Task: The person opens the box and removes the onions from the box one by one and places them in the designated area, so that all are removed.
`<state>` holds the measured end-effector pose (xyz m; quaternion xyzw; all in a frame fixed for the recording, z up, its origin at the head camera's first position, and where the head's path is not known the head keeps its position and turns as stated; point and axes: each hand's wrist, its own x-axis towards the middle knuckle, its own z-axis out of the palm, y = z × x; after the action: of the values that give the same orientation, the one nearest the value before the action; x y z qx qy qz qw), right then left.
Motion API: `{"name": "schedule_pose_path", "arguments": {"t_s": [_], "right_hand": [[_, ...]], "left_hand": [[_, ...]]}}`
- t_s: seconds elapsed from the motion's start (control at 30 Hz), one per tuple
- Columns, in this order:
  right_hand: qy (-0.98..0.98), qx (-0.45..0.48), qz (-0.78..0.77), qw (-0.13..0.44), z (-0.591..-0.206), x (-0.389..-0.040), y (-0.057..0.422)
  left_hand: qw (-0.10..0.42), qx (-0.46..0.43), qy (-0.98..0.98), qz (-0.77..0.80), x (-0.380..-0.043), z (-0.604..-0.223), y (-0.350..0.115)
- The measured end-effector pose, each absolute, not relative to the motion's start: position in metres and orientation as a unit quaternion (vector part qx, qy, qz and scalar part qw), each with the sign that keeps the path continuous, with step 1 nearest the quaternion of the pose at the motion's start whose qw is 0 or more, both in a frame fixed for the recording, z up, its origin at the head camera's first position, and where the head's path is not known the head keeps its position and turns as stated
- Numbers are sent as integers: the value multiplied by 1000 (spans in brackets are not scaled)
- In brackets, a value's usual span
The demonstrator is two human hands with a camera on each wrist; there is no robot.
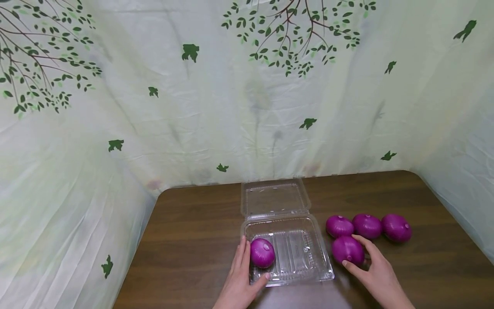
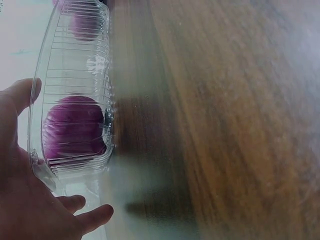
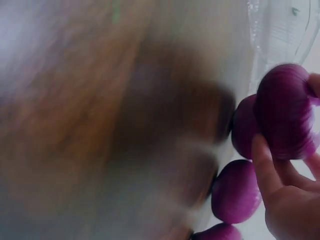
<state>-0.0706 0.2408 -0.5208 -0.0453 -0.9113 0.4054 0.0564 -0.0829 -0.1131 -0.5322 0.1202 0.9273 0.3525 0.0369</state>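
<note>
In the head view, a peeled red onion (image 1: 262,253) sits in the left part of a clear plastic clamshell box (image 1: 295,253). My left hand (image 1: 241,274) rests around the box's near left corner, fingers fairly straight along the side wall and thumb by the front rim. Seen from the left wrist, the thumb touches the rim of the box (image 2: 70,60) and the onion (image 2: 75,127) shows through its wall. To the right, my right hand (image 1: 376,274) holds another red onion (image 1: 348,250) between thumb and fingers. The right wrist view shows this onion (image 3: 285,112) raised beside the others.
Three more red onions (image 1: 367,226) lie in a row behind the held one. The box's lid (image 1: 275,198) is folded back toward the rear edge of the brown wooden table (image 1: 193,240). A pale curtain (image 1: 247,107) with leaf prints hangs behind.
</note>
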Motion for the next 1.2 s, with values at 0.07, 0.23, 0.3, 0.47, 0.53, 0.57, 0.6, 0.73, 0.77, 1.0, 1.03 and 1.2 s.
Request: {"name": "schedule_pose_path", "arguments": {"t_s": [0.07, 0.23, 0.3, 0.47, 0.53, 0.57, 0.6, 0.73, 0.77, 1.0, 1.03, 1.2], "right_hand": [[-913, -54, 403, 23, -522, -70, 243], [-917, -73, 389, -46, -524, -71, 250], [-919, -73, 382, -59, -526, -71, 252], [-927, -59, 369, -43, -529, -68, 253], [-930, -53, 363, -30, -530, -68, 254], [-931, -51, 359, -25, -531, -67, 254], [-933, -50, 357, -24, -531, -67, 255], [-932, -53, 355, -46, -530, -68, 256], [-933, -54, 352, -57, -529, -69, 256], [-930, -66, 346, -101, -528, -73, 254], [-930, -68, 347, -99, -529, -73, 254], [-933, -63, 349, -65, -533, -73, 253]], "left_hand": [[37, 120, 927, 352, -83, -532, -113], [37, 119, 927, 353, -82, -532, -114], [39, 117, 927, 354, -81, -532, -114], [37, 115, 927, 355, -80, -533, -115], [33, 116, 927, 356, -81, -533, -115], [33, 116, 927, 356, -81, -533, -115], [32, 117, 927, 355, -81, -533, -115], [30, 118, 927, 354, -82, -533, -115], [30, 117, 927, 354, -82, -533, -115], [33, 117, 926, 357, -83, -532, -114], [33, 117, 926, 357, -83, -532, -114], [38, 117, 925, 359, -82, -532, -113]]}}
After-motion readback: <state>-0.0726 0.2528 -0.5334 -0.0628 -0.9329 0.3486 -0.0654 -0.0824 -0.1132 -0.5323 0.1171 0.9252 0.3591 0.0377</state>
